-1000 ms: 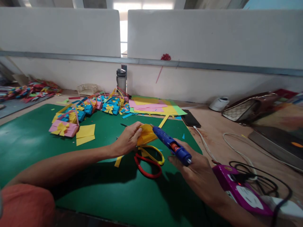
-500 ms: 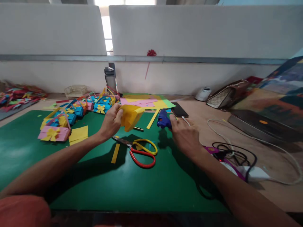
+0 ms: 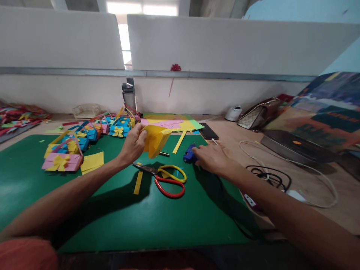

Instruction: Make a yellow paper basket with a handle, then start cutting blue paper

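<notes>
My left hand (image 3: 133, 143) is closed on a folded yellow paper bag (image 3: 155, 140), held above the green mat (image 3: 118, 221). To the right, my right hand (image 3: 209, 157) has its fingers around a blue glue gun (image 3: 190, 153), low over the mat or resting on it; I cannot tell which. Between and nearer to me lie scissors (image 3: 168, 180) with one yellow and one red handle. A short yellow paper strip (image 3: 138, 183) lies by their blades. Behind is a longer yellow strip (image 3: 179, 141), and a small dark stick-like object (image 3: 164, 154) sits just under the bag.
Small paper baskets with bows (image 3: 62, 162) stand at the left, beside yellow paper squares (image 3: 92, 162). Coloured sheets (image 3: 180, 122), a phone (image 3: 208, 131) and a bottle (image 3: 129, 95) are at the back. Cables (image 3: 270, 176) and a handbag (image 3: 257, 114) occupy the right.
My right hand has lowered with the glue gun, bringing it down toward the mat and slightly left. The left hand keeps the yellow paper bag almost in place. The view has shifted slightly.
</notes>
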Demonstrator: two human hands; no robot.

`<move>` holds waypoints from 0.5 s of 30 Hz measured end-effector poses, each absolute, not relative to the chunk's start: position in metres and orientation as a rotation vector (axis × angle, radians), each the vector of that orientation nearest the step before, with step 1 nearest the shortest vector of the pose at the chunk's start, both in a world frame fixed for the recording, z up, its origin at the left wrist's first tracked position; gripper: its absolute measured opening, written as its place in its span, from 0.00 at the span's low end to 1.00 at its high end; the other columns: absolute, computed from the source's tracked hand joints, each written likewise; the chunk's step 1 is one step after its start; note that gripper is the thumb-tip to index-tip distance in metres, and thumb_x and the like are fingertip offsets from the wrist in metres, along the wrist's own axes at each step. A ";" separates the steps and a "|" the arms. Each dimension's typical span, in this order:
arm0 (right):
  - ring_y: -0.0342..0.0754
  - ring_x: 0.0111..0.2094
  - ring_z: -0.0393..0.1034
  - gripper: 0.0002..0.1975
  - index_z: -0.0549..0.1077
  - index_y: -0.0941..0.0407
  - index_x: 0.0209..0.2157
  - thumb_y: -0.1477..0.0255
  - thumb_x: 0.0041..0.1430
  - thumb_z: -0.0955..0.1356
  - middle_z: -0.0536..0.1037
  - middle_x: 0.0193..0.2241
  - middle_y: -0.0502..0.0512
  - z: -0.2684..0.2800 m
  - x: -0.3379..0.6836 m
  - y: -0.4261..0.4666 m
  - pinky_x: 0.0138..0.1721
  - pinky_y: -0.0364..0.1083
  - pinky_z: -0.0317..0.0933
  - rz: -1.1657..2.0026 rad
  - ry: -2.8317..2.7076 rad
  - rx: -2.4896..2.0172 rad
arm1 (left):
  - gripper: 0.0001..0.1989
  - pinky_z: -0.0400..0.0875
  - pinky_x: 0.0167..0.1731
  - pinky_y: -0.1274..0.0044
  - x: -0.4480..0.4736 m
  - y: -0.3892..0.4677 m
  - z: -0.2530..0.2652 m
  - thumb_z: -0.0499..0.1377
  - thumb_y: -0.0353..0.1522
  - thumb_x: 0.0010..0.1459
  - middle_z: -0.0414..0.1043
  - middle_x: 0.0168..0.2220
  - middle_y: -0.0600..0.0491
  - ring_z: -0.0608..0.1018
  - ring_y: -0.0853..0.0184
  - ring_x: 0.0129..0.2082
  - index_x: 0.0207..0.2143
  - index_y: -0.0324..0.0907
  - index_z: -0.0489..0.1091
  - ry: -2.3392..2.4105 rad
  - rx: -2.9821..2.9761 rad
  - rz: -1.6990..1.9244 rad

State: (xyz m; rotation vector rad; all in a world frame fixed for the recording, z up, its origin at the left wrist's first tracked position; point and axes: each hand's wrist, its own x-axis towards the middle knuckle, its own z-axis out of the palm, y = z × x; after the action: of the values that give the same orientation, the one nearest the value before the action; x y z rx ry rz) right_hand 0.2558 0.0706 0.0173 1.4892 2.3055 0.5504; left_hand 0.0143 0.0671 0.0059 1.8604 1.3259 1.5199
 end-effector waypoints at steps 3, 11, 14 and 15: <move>0.52 0.40 0.70 0.12 0.70 0.63 0.43 0.72 0.59 0.63 0.74 0.40 0.65 0.023 0.239 0.093 0.35 0.47 0.63 0.592 2.349 1.407 | 0.07 0.63 0.31 0.78 0.017 0.065 0.006 0.47 0.30 0.56 0.64 0.29 0.54 0.67 0.69 0.29 0.31 0.39 0.63 1.316 1.862 1.501; 0.49 0.44 0.67 0.17 0.66 0.58 0.48 0.66 0.59 0.64 0.70 0.47 0.57 0.008 0.215 0.170 0.43 0.54 0.64 0.567 2.376 1.199 | 0.08 0.63 0.31 0.78 0.020 0.064 -0.001 0.47 0.33 0.57 0.63 0.29 0.54 0.67 0.69 0.30 0.32 0.39 0.62 1.273 1.863 1.430; 0.49 0.44 0.68 0.17 0.66 0.58 0.48 0.66 0.59 0.64 0.70 0.47 0.57 0.001 0.219 0.180 0.43 0.53 0.65 0.485 2.409 1.187 | 0.08 0.64 0.31 0.78 0.018 0.067 -0.003 0.47 0.33 0.58 0.64 0.29 0.54 0.68 0.69 0.30 0.33 0.39 0.63 1.273 1.856 1.416; 0.49 0.43 0.68 0.17 0.66 0.58 0.48 0.66 0.59 0.64 0.70 0.47 0.57 -0.002 0.221 0.182 0.43 0.53 0.65 0.452 2.426 1.203 | 0.09 0.64 0.31 0.78 0.018 0.067 -0.004 0.47 0.34 0.57 0.64 0.29 0.54 0.68 0.69 0.31 0.33 0.39 0.63 1.276 1.848 1.414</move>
State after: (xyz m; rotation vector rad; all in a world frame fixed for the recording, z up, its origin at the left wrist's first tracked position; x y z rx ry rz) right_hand 0.2208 0.1823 -0.0023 1.2026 2.4260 0.4519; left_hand 0.0181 0.0673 -0.0037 1.8480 1.2755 1.4136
